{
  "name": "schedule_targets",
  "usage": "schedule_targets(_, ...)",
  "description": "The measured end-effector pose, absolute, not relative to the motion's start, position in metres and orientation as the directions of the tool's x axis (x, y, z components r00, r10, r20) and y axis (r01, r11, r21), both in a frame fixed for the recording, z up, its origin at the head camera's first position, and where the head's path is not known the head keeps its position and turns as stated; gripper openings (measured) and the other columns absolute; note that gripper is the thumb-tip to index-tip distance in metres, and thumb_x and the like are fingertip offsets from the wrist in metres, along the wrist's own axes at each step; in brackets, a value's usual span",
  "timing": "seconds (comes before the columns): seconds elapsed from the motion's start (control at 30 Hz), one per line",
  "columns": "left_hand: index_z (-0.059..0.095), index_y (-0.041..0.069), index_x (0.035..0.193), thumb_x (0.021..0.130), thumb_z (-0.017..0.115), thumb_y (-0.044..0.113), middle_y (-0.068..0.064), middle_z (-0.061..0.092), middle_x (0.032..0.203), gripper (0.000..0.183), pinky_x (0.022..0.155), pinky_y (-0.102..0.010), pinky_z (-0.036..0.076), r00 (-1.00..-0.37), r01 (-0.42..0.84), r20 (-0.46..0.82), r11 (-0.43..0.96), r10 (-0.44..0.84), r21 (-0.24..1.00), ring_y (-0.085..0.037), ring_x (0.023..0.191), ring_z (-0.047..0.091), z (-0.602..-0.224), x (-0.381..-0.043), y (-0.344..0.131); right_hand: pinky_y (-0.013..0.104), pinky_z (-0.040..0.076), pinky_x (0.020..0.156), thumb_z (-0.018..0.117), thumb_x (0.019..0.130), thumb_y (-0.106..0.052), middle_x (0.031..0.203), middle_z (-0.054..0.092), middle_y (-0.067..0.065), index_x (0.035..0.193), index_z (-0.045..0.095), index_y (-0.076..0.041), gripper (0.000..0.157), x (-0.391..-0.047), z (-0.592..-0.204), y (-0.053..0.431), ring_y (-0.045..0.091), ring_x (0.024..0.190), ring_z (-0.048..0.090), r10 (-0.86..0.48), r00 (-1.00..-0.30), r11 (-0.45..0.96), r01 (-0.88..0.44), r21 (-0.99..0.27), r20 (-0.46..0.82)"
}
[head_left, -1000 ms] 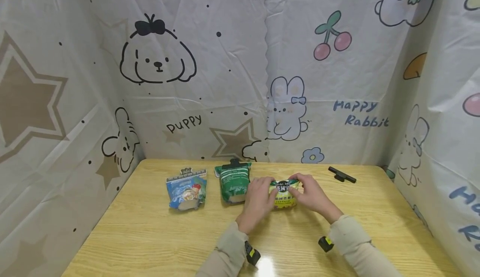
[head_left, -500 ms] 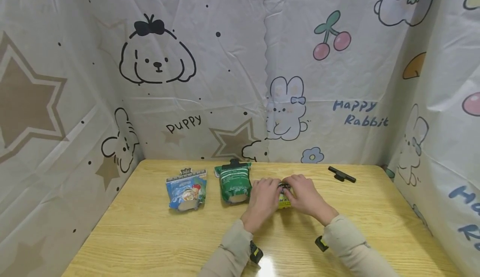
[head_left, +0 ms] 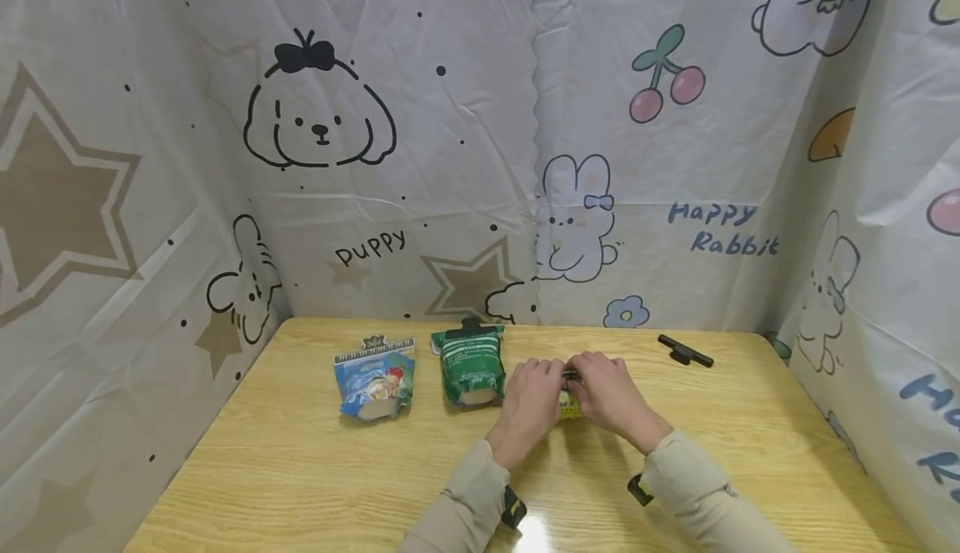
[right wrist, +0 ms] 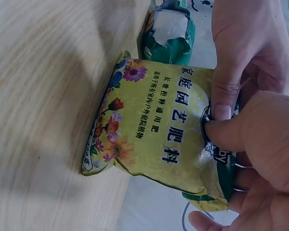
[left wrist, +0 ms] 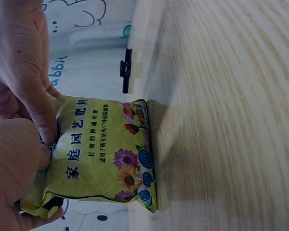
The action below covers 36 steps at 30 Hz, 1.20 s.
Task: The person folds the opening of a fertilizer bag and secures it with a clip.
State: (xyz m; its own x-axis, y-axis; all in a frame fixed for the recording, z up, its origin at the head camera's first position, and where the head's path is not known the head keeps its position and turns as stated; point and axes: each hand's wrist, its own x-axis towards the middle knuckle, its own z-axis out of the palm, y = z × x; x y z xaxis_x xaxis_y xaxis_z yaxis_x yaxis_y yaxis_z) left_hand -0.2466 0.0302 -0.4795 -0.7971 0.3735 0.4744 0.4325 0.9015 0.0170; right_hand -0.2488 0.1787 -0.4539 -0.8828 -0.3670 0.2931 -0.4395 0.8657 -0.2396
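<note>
A yellow fertilizer bag [left wrist: 101,149] with flowers printed along its bottom stands on the table, largely covered by the hands in the head view. My left hand [head_left: 527,407] grips the top of the bag from the left, thumb in front. From the right, my right hand [head_left: 615,399] pinches the same top edge, thumb against the front face. Both thumbs meet near the dark label in the right wrist view, where the bag's top [right wrist: 224,178] looks folded down. Fingers behind the bag are partly hidden.
Left of the hands stands a green bag [head_left: 472,374] with a black clip [head_left: 469,327] across its top. Further left is a blue bag [head_left: 375,386], also clipped on top. A loose black clip [head_left: 686,351] lies at the table's back right, before the patterned curtain.
Both hands have moved inward toward each other along the top of the fertilizer bag, covering more of it. The bag's top has gone lower. The other bags and the loose clip stay put.
</note>
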Motion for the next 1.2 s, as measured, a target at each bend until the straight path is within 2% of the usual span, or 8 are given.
schedule_targets(0.13,0.066,0.016,0.104,0.084,0.08,0.013,0.004,0.076,0.099,0.025,0.082,-0.03,0.055,-0.765,0.444,0.514,0.896,0.388,-0.015,-0.013,0.087,0.068,-0.482,-0.246,0.03,0.047,0.045,0.085,0.074,0.092,-0.015,0.101,0.073,0.002,0.104,0.069,-0.013,0.014,-0.247,-0.456,0.177,0.025,0.099,0.065,-0.353,-0.882,0.869,-0.433,-0.241,0.311)
schedule_targets(0.4,0.065,0.016,0.089,0.073,0.082,0.004,0.007,0.073,0.074,0.026,0.079,-0.024,0.056,-0.666,0.497,0.616,0.866,0.42,-0.052,-0.01,0.069,0.065,-0.483,-0.249,0.027,0.041,0.044,0.073,0.078,0.087,-0.015,0.084,0.07,-0.003,0.087,0.07,-0.017,0.009,-0.25,-0.455,0.18,0.018,0.081,0.063,-0.348,-0.859,0.855,-0.456,-0.249,0.376)
schedule_targets(0.6,0.065,0.016,0.086,0.073,0.08,0.0,0.008,0.074,0.072,0.025,0.073,-0.022,0.056,-0.61,0.525,0.672,0.85,0.419,-0.053,-0.008,0.062,0.063,-0.49,-0.252,0.026,0.035,0.049,0.066,0.081,0.083,-0.01,0.077,0.07,-0.004,0.077,0.07,-0.016,0.014,-0.254,-0.457,0.184,0.012,0.07,0.06,-0.358,-0.839,0.822,-0.492,-0.288,0.411)
schedule_targets(0.8,0.063,0.016,0.085,0.068,0.083,0.001,0.008,0.073,0.073,0.03,0.066,-0.023,0.056,-0.594,0.531,0.677,0.844,0.434,-0.075,-0.008,0.063,0.065,-0.493,-0.254,0.022,0.028,0.049,0.064,0.082,0.084,-0.011,0.078,0.071,-0.003,0.078,0.073,-0.017,0.012,-0.258,-0.457,0.187,0.007,0.069,0.057,-0.343,-0.867,0.809,-0.468,-0.356,0.361)
schedule_targets(0.87,0.062,0.016,0.084,0.069,0.084,0.002,0.008,0.073,0.074,0.03,0.063,-0.023,0.055,-0.588,0.547,0.678,0.835,0.44,-0.068,-0.008,0.063,0.066,-0.494,-0.254,0.02,0.027,0.051,0.064,0.082,0.084,-0.012,0.079,0.072,-0.003,0.078,0.074,-0.017,0.011,-0.258,-0.458,0.189,0.006,0.07,0.059,-0.337,-0.875,0.81,-0.458,-0.366,0.349)
schedule_targets(0.97,0.062,0.015,0.083,0.081,0.083,0.009,0.006,0.072,0.073,0.022,0.059,-0.023,0.053,-0.575,0.57,0.691,0.82,0.438,-0.046,-0.009,0.063,0.066,-0.497,-0.255,0.017,0.028,0.054,0.065,0.082,0.085,-0.015,0.081,0.075,-0.001,0.08,0.076,-0.015,0.007,-0.258,-0.458,0.192,0.008,0.071,0.064,-0.34,-0.872,0.8,-0.465,-0.38,0.352)
schedule_targets(1.07,0.063,0.014,0.083,0.091,0.076,0.019,0.004,0.072,0.07,0.016,0.055,-0.023,0.053,-0.567,0.58,0.707,0.815,0.424,-0.024,-0.009,0.061,0.067,-0.499,-0.257,0.013,0.029,0.057,0.066,0.081,0.086,-0.018,0.086,0.079,0.002,0.085,0.079,-0.013,0.005,-0.259,-0.459,0.194,0.012,0.073,0.07,-0.329,-0.875,0.782,-0.463,-0.418,0.354)
schedule_targets(1.2,0.065,0.013,0.086,0.096,0.07,0.022,0.003,0.071,0.07,0.015,0.054,-0.021,0.053,-0.572,0.581,0.703,0.814,0.422,-0.015,-0.008,0.06,0.066,-0.502,-0.259,0.01,0.033,0.061,0.072,0.079,0.087,-0.017,0.093,0.081,0.007,0.093,0.081,-0.011,0.009,-0.259,-0.462,0.196,0.019,0.08,0.076,-0.309,-0.879,0.759,-0.458,-0.463,0.363)
